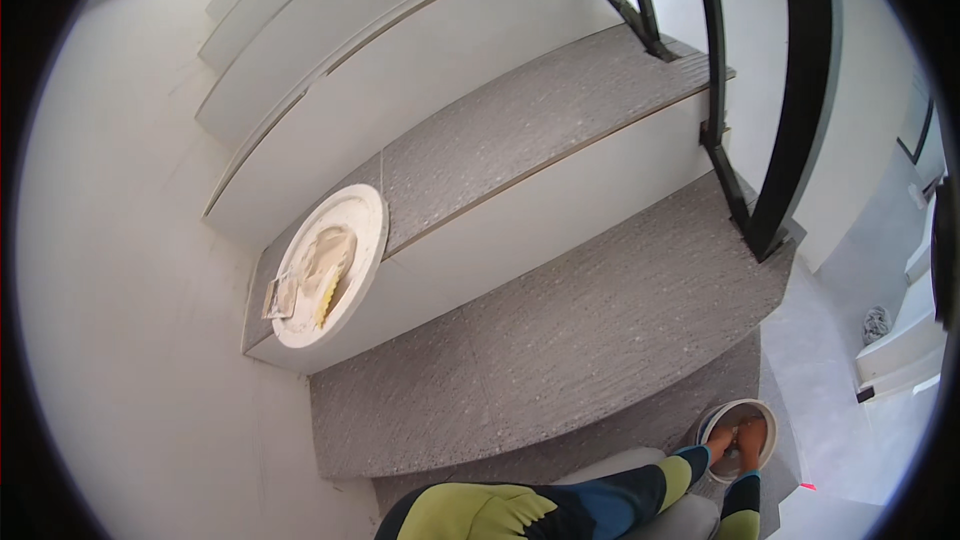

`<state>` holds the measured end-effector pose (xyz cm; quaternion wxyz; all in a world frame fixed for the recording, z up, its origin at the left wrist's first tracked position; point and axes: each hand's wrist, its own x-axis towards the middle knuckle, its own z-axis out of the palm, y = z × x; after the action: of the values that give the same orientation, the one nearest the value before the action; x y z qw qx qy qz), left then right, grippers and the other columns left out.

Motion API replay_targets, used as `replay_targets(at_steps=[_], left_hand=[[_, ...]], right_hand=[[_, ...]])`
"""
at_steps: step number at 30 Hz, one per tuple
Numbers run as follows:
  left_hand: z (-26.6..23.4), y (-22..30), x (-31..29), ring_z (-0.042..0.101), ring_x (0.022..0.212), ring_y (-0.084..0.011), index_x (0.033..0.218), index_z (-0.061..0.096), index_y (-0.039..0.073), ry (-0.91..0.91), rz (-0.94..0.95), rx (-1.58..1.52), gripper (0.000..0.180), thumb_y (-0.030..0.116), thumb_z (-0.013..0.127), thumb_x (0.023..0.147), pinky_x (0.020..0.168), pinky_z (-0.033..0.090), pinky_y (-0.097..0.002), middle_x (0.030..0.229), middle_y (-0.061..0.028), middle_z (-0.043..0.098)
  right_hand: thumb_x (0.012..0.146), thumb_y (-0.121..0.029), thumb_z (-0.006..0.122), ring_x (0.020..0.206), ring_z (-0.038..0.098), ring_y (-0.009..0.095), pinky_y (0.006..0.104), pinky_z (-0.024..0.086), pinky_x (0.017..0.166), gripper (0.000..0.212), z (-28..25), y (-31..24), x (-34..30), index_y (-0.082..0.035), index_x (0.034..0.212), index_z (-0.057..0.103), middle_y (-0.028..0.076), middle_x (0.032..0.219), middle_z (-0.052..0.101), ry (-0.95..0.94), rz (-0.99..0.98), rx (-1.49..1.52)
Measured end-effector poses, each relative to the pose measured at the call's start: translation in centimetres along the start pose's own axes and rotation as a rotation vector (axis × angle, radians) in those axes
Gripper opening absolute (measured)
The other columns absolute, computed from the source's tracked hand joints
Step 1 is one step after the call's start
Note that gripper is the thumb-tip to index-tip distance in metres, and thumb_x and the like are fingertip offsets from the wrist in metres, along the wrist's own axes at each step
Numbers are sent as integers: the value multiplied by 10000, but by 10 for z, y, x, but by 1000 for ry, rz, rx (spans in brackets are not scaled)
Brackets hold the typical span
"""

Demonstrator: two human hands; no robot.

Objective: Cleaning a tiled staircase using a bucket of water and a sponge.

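Observation:
Both of my hands reach down into a round bucket [768, 429] at the lower right. My left hand [718, 443] enters from its left side, and beside it, nearly touching, is my right hand [751, 437]. The fingers of both are low inside the bucket and too small and hidden to show what they hold, if anything. Up to the left, on the higher step, rests a round white lid [372, 225] with beige paste [328, 252] on it. A yellow toothed spreader [327, 302] lies in it, and a flat rectangular tool [281, 296] sits at its left rim.
Grey speckled stair treads [560, 310] with white risers [530, 225] climb toward the upper left. Black railing posts [800, 90] stand at the right. A white wall [130, 270] borders the stairs on the left. A crumpled grey cloth [876, 324] lies at far right.

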<state>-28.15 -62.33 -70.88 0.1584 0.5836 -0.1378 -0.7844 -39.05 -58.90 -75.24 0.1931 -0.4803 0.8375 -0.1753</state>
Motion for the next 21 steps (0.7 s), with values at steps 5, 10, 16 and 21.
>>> replay_targets(at_steps=[5, 10, 16, 21], left_hand=[[10, -15, 9, 558, 1051, -255, 1189, 540, 12, 0, 27, 64, 392, 265, 405, 922, 870, 424, -394, 1180, -151, 575], [30, -27, 4, 574, 1029, -259, 1190, 536, 6, -104, 89, 249, 397, 264, 424, 910, 853, 435, -400, 1175, -159, 578], [7, -12, 5, 611, 932, -273, 1144, 559, -4, -126, 330, 1083, 383, 251, 464, 874, 797, 464, -416, 1095, -172, 610], [18, -4, -24, 607, 913, -298, 1097, 587, -4, -53, 186, 798, 351, 230, 457, 869, 788, 470, -415, 1025, -175, 628]], right_hand=[[779, -182, 553, 860, 603, 393, 440, 468, 761, 284, -19, -19, -13, 50, 934, 605, 265, 963, 610, -88, 635, 1053], [756, -197, 554, 877, 613, 384, 437, 465, 776, 348, 16, 69, -1, 77, 968, 586, 246, 942, 629, -44, 382, 519], [683, -236, 584, 844, 615, 407, 472, 466, 761, 381, 20, 43, 11, 104, 856, 599, 292, 891, 616, -169, 165, 98], [705, -210, 569, 823, 623, 384, 462, 472, 742, 301, 35, 54, 3, 69, 802, 629, 263, 875, 629, -275, 180, 70]])
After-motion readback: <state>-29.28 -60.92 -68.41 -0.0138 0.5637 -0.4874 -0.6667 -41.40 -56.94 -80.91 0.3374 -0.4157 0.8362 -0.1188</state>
